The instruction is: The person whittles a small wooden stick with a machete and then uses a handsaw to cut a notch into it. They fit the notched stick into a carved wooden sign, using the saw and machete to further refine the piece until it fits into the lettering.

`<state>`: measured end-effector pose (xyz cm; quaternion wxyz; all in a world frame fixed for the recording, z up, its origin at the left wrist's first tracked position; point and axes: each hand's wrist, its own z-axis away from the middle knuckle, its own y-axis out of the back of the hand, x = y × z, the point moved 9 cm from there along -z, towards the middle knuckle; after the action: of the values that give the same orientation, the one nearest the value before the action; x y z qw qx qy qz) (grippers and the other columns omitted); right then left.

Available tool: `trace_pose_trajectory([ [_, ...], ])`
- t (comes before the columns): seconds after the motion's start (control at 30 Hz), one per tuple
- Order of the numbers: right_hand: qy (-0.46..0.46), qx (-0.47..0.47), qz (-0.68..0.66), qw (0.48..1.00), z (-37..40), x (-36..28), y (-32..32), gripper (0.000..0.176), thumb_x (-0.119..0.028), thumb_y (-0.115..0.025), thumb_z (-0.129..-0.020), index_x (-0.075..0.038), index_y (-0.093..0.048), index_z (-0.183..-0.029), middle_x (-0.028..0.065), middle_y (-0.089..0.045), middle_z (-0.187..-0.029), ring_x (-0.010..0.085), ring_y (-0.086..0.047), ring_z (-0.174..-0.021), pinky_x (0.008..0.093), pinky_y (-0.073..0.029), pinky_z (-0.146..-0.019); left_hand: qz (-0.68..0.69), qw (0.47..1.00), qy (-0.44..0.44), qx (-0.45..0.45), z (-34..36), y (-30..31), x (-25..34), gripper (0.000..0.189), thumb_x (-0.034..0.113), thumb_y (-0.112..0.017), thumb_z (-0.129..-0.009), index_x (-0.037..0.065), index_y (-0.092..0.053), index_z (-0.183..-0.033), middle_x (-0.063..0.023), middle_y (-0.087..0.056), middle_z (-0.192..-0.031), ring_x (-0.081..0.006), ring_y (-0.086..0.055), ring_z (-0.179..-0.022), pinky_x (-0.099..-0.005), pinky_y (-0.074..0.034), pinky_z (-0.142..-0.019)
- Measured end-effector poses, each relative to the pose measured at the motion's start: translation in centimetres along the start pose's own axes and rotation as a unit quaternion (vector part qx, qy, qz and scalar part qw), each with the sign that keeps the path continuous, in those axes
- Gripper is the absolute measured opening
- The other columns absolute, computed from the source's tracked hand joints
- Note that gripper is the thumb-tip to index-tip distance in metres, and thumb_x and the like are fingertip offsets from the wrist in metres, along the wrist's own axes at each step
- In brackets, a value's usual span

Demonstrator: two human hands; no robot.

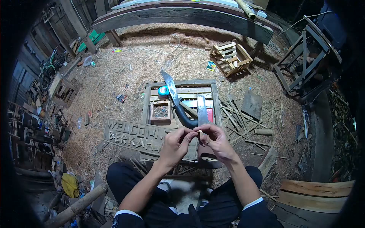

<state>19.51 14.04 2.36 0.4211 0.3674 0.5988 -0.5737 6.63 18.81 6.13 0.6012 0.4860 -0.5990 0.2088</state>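
My left hand [176, 146] and my right hand [215, 141] meet above the near part of a low slatted wooden table [217, 102]. Both are pinched around a small light piece [200, 133], probably wood, partly covered by the fingertips. Beyond them a machete [170, 86] with a black curved handle lies diagonally on the table. A flat blade [202, 110] lies to its right, its near end hidden by my right hand. Left of the machete are a round blue container [163, 91] and a square wooden box [161, 119] holding small bits. A board with raised letters [131, 143] reaches my left hand's side.
A slatted crate [232, 57] stands beyond the table at the right, under a long beam bench [182, 17]. Sticks and a dark board [252, 105] lie right of the table. Planks [315, 195] are at the lower right, a pole [78, 207] at the lower left.
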Motion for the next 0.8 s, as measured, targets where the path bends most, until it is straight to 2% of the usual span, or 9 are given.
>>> trace_pose_trajectory([
  [0.1,0.039,0.045,0.017,0.998,-0.1,-0.7,-0.2,0.03,-0.022,-0.076,-0.095,-0.002,-0.068,-0.115,0.001,-0.065,-0.105,0.0072,-0.058,-0.09,0.0236,-0.049,-0.078,0.001,0.999,-0.036,0.021,0.0,0.0,0.2,0.015,0.012,-0.068,-0.1,-0.003,-0.069,-0.096,-0.0059,-0.064,-0.071,-0.0083,-0.056,-0.064,-0.0272,-0.043,-0.056],
  [0.17,0.076,0.05,0.041,0.995,-0.3,-0.5,0.1,0.026,-0.019,-0.075,-0.096,-0.001,-0.067,-0.113,0.0037,-0.069,-0.109,0.0097,-0.063,-0.098,0.0258,-0.051,-0.088,0.001,0.998,-0.061,0.015,0.2,-0.3,0.2,0.015,0.012,-0.067,-0.1,-0.003,-0.069,-0.098,-0.0056,-0.061,-0.07,-0.0088,-0.053,-0.062,-0.0278,-0.041,-0.055],
  [0.3,0.06,0.087,0.086,0.991,-0.2,-0.5,0.6,0.024,-0.018,-0.075,-0.096,-0.001,-0.067,-0.11,0.0042,-0.069,-0.107,0.0097,-0.063,-0.097,0.0257,-0.051,-0.088,0.01,0.999,-0.049,0.008,0.0,-0.4,0.1,0.014,0.011,-0.066,-0.101,-0.003,-0.068,-0.099,-0.0057,-0.059,-0.069,-0.0094,-0.051,-0.06,-0.0279,-0.04,-0.054],
  [0.4,0.1,0.098,0.123,0.983,-0.3,-1.2,0.9,0.024,-0.018,-0.075,-0.095,-0.001,-0.068,-0.111,0.004,-0.069,-0.105,0.0104,-0.064,-0.092,0.0255,-0.053,-0.08,-0.004,0.998,-0.066,0.002,-0.4,-0.3,0.5,0.015,0.012,-0.065,-0.101,-0.002,-0.068,-0.099,-0.0063,-0.059,-0.069,-0.0096,-0.05,-0.059,-0.0282,-0.039,-0.053],
  [0.5,0.01,0.114,0.115,0.987,-0.6,-0.7,1.3,0.024,-0.02,-0.074,-0.096,-0.002,-0.07,-0.112,0.0021,-0.07,-0.102,0.0103,-0.064,-0.082,0.0259,-0.051,-0.067,-0.019,0.996,-0.082,0.01,-0.8,0.0,0.5,0.014,0.011,-0.065,-0.101,-0.002,-0.068,-0.1,-0.0065,-0.059,-0.069,-0.0095,-0.05,-0.059,-0.0288,-0.038,-0.052],
  [0.57,0.015,0.126,0.262,0.957,-0.9,-1.9,1.0,0.024,-0.022,-0.073,-0.097,-0.003,-0.072,-0.111,0.0024,-0.072,-0.098,0.0102,-0.064,-0.072,0.0269,-0.048,-0.059,-0.037,0.999,-0.006,-0.022,-1.0,-0.2,-1.2,0.015,0.013,-0.064,-0.101,-0.001,-0.067,-0.105,-0.016,-0.069,-0.082,-0.0269,-0.067,-0.069,-0.0366,-0.049,-0.061],
  [0.67,0.106,0.163,0.337,0.921,-0.8,-2.7,0.5,0.023,-0.022,-0.072,-0.097,-0.002,-0.073,-0.11,0.0058,-0.074,-0.094,0.0113,-0.065,-0.071,0.0285,-0.047,-0.059,-0.046,0.999,-0.028,-0.005,-1.0,-0.2,-1.4,0.014,0.011,-0.065,-0.1,-0.002,-0.067,-0.106,-0.0164,-0.069,-0.084,-0.025,-0.069,-0.071,-0.0357,-0.052,-0.063],
  [0.73,0.085,0.171,0.333,0.923,-0.9,-2.2,0.8,0.024,-0.022,-0.072,-0.097,-0.001,-0.072,-0.11,0.0079,-0.074,-0.093,0.0124,-0.066,-0.073,0.0297,-0.048,-0.059,-0.046,0.997,-0.055,0.012,-0.9,-0.1,-0.9,0.014,0.01,-0.065,-0.1,-0.002,-0.067,-0.106,-0.0166,-0.07,-0.084,-0.0247,-0.069,-0.071,-0.0355,-0.052,-0.064],
  [0.8,0.062,0.18,0.33,0.924,-0.6,-2.0,1.2,0.025,-0.022,-0.072,-0.097,-0.001,-0.072,-0.11,0.0101,-0.074,-0.093,0.0134,-0.067,-0.076,0.0308,-0.048,-0.06,-0.04,0.999,-0.017,0.01,-1.0,-0.1,-1.2,0.013,0.008,-0.065,-0.099,-0.002,-0.067,-0.106,-0.0171,-0.07,-0.086,-0.0276,-0.069,-0.072,-0.0365,-0.053,-0.064],
])
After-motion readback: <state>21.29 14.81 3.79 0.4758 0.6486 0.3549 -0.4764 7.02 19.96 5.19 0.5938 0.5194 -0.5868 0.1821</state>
